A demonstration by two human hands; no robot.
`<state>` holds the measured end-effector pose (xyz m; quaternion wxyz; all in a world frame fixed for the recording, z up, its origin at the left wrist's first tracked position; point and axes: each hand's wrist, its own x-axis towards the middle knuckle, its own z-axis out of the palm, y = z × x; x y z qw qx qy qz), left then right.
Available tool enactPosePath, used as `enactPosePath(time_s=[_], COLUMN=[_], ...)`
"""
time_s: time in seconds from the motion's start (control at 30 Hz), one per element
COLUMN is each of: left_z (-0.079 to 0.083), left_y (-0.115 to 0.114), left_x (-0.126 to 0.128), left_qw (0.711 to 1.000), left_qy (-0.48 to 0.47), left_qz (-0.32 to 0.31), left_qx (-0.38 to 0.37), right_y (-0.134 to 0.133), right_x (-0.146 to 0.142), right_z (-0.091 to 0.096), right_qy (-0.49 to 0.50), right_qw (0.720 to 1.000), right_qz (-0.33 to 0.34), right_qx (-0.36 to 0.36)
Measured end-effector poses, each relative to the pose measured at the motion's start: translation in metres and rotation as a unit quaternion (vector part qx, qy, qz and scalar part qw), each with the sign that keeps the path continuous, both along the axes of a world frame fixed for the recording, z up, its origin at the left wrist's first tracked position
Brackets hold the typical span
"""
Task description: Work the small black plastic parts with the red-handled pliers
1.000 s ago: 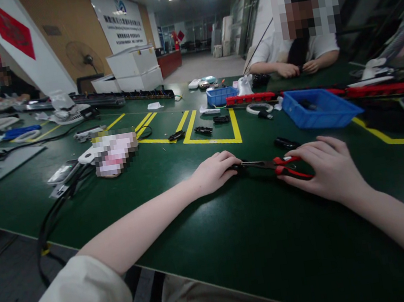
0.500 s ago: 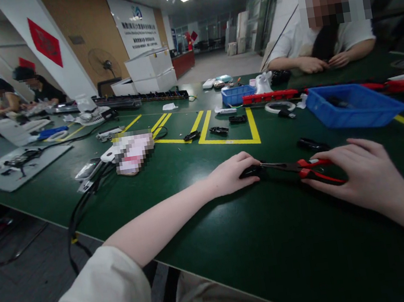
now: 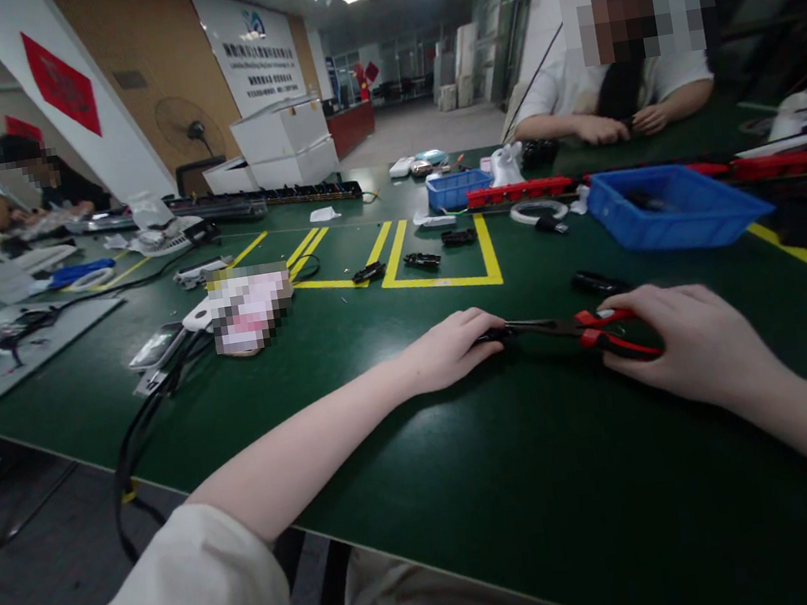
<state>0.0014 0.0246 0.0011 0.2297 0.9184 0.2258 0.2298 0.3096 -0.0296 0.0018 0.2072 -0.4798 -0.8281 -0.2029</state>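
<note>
“Inward from the table's near edge, what was held?”

“The left hand pinched a small black part, fingers nearly closed. The right hand curled loosely around red-handled pliers, whose tips reached the part, handles spread.”

“What had changed?”

“Less of the part showed than half a second earlier; the pliers stayed there, so that work seemed unfinished.”

“What was hidden?”

“Most of the part, behind fingers; whether the tips gripped it, I couldn't tell.”

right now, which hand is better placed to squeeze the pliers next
Probably the right hand: it grips the red-handled pliers, while the left hand holds a black part at their tips.
</note>
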Motion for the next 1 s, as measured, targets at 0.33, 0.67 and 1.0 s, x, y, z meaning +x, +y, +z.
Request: enactPosePath(time_s=[0.33,0.67,1.0], left_z=[0.003,0.011,0.01], left_y=[-0.004,-0.012,-0.014], left_x=[-0.001,-0.001,0.0], left_qw=[1.0,0.998,0.993], left_qy=[0.005,0.051,0.049], left_qz=[-0.001,0.031,0.101], left_qx=[0.003,0.024,0.026], right_y=[-0.003,-0.003,-0.007], right_x=[0.004,0.001,-0.004], right_z=[-0.002,0.001,0.003], right_qy=[0.006,-0.005,0.001], right_qw=[0.999,0.999,0.997], right_qz=[-0.006,0.049,0.074], right_qx=[-0.042,-0.002,0.004])
